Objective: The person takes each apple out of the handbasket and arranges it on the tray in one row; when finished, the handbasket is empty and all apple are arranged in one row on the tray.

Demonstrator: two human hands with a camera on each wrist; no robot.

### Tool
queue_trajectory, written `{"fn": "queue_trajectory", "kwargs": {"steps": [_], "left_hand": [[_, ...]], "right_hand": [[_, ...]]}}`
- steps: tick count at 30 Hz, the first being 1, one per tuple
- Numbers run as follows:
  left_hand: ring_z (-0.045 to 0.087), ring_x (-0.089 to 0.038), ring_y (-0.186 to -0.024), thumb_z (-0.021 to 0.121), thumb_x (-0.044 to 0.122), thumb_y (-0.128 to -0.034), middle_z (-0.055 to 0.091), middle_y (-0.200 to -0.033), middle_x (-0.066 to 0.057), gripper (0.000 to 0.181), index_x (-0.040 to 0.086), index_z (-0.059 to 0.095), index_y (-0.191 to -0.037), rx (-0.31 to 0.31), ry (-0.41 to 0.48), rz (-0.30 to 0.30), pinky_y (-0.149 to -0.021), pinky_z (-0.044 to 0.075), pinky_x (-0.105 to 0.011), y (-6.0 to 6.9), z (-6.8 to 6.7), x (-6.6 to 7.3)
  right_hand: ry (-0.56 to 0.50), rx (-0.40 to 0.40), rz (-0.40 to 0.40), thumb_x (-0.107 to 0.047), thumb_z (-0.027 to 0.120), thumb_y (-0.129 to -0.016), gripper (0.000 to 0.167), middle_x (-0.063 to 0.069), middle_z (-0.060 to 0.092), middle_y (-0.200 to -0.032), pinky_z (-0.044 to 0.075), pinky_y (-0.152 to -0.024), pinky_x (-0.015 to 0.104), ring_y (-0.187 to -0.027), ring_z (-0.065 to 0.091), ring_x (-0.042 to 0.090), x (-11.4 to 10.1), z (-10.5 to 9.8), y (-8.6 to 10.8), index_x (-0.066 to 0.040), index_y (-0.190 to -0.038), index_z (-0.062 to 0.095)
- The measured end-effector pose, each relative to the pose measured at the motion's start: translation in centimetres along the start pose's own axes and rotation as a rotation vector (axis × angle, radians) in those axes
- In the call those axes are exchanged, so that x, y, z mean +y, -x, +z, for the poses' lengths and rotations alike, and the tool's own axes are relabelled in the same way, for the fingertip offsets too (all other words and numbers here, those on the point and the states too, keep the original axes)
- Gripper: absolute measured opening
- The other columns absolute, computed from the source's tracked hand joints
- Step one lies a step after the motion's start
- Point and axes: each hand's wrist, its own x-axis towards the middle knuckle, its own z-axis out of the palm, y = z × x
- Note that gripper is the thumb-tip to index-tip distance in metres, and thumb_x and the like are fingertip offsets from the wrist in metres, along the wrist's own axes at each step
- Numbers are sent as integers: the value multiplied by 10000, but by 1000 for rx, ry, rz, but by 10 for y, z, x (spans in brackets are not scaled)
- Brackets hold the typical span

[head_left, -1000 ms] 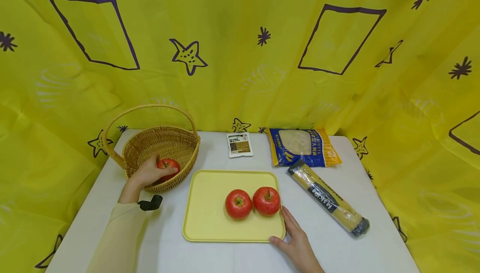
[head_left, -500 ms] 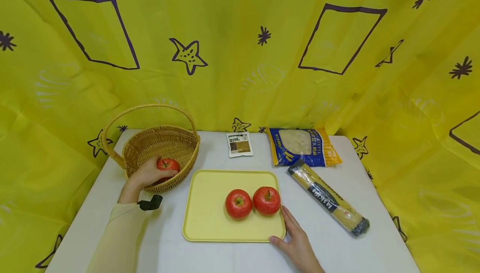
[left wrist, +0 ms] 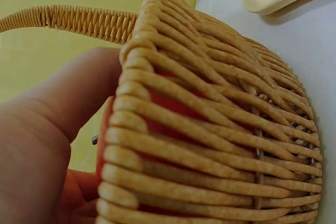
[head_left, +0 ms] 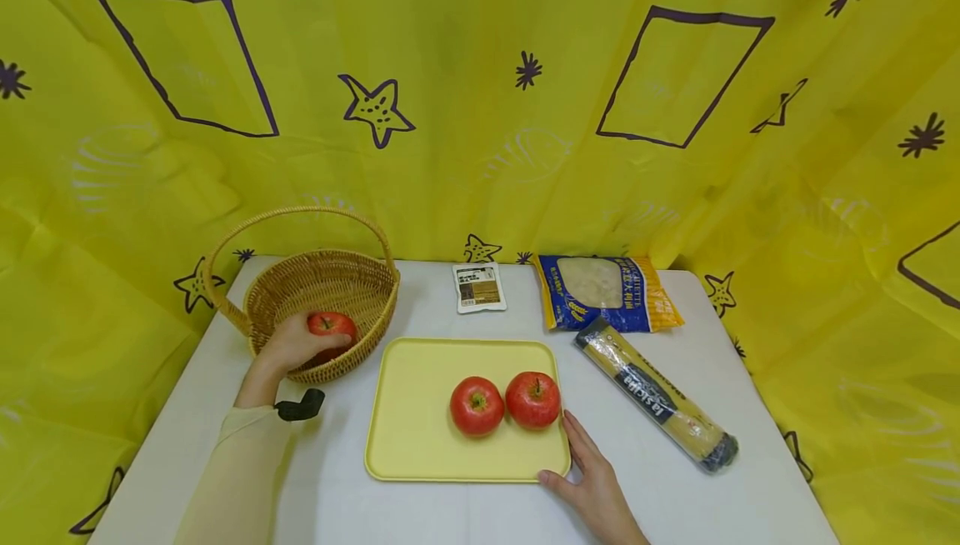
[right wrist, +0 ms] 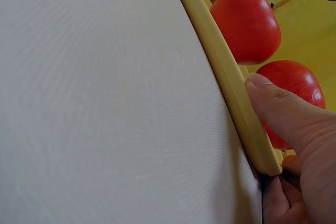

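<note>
My left hand (head_left: 291, 343) reaches over the near rim of a wicker basket (head_left: 322, 274) and grips a red apple (head_left: 330, 326) inside it. In the left wrist view, the basket's woven side (left wrist: 210, 124) hides most of that apple. A pale yellow tray (head_left: 412, 412) lies to the basket's right, bearing two red apples, the left one (head_left: 477, 406) and the right one (head_left: 533, 401). My right hand (head_left: 596, 482) holds the tray's near right corner, its thumb (right wrist: 278, 98) at the front edge and its fingers along the right side.
Behind the tray lies a small white-and-brown packet (head_left: 480, 287). A blue-and-yellow pasta bag (head_left: 607, 294) is at the back right, with a long spaghetti pack (head_left: 656, 395) slanting in front of it. The basket's handle (head_left: 300, 213) arches upright. A yellow curtain (head_left: 450, 178) backs the white table.
The apple in my left hand has shifted slightly left and up within the basket. My right hand and the tray keep their place.
</note>
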Motion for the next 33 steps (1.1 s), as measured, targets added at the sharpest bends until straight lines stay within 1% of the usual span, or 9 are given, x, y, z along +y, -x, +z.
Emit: {"fn": "queue_trajectory", "kwargs": {"steps": [8, 14, 18, 22, 26, 28, 31, 33], "left_hand": [[527, -423, -1104, 765, 431, -826, 509, -1260, -303, 861, -93, 383, -1391, 62, 54, -22, -892, 469, -515, 2, -4, 4], [470, -445, -1178, 766, 435, -824, 452, -1340, -299, 926, -22, 301, -1482, 103, 77, -3, -947, 412, -577, 10, -7, 15], [475, -426, -1184, 775, 434, -822, 453, -1357, -276, 908, 37, 318, -1499, 129, 96, 33, -950, 412, -571, 15, -7, 22], [497, -410, -1159, 791, 383, -820, 472, -1340, -262, 881, 46, 334, -1493, 143, 118, 89, -933, 431, -545, 21, -5, 30], [524, -390, -1124, 802, 308, -818, 497, -1308, -253, 845, 42, 349, -1481, 132, 145, 148, -910, 451, -508, 26, -2, 39], [535, -378, -1103, 809, 282, -813, 509, -1289, -246, 831, 43, 363, -1472, 124, 156, 171, -896, 459, -492, 29, 0, 44], [545, -367, -1086, 819, 274, -803, 520, -1277, -239, 824, 51, 382, -1465, 112, 166, 195, -883, 467, -480, 34, 4, 50], [547, -363, -1082, 824, 290, -795, 521, -1283, -231, 831, 59, 389, -1464, 104, 156, 201, -872, 469, -476, 37, 8, 53]], "right_hand": [[10, 9, -12, -369, 836, -758, 953, 89, 281, -1567, 336, -1036, 365, -1394, 299, 269, -1, 0, 0, 4, -1491, 354], [14, 12, -25, -363, 841, -754, 952, 89, 293, -1561, 339, -1036, 364, -1391, 303, 257, -2, 0, 1, 6, -1487, 360], [8, 11, -29, -349, 844, -756, 946, 91, 292, -1561, 350, -1029, 355, -1390, 306, 252, -1, 0, 1, 6, -1487, 360], [3, 6, -27, -348, 839, -762, 944, 96, 286, -1564, 360, -1023, 361, -1391, 306, 269, -1, 0, 1, 8, -1490, 354], [-1, 5, -23, -338, 839, -764, 939, 98, 286, -1564, 364, -1018, 363, -1392, 303, 278, -2, 0, 1, 10, -1489, 353], [6, 13, -35, -336, 836, -768, 929, 114, 296, -1558, 371, -1010, 370, -1388, 309, 296, -3, 0, 1, 22, -1482, 361], [13, 27, -57, -334, 832, -770, 917, 135, 308, -1548, 385, -997, 381, -1377, 322, 319, -3, 0, 2, 37, -1471, 372], [15, 30, -70, -330, 829, -773, 910, 149, 311, -1544, 388, -992, 387, -1373, 325, 335, -3, 0, 2, 47, -1466, 375]]}}
